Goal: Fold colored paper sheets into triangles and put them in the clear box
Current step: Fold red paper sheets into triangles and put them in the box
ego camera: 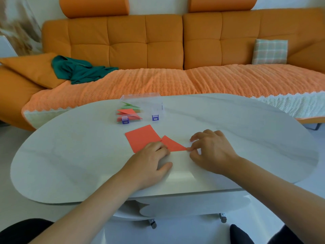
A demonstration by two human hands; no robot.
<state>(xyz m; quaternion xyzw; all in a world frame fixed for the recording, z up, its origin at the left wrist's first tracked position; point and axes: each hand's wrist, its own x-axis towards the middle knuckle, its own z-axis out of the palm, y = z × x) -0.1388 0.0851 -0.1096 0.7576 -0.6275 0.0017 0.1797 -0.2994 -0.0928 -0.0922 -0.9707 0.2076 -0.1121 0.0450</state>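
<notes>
A red-orange folded paper triangle [173,144] lies on the white table [70,155] between my hands. My left hand [149,161] presses its left end with curled fingertips. My right hand [211,150] pinches the triangle's right tip between thumb and forefinger. A flat red-orange paper sheet [142,137] lies just behind and left, partly under my left fingers. Farther back stands the clear box [149,104] with purple latches, its lid open. It holds several folded red and green triangles [129,112].
An orange sofa [158,43] runs behind the table, with a green cloth [77,69] at its left and a plaid cushion [270,51] at its right. The table's front edge is near my forearms. My dark-clad knees show at the bottom corners.
</notes>
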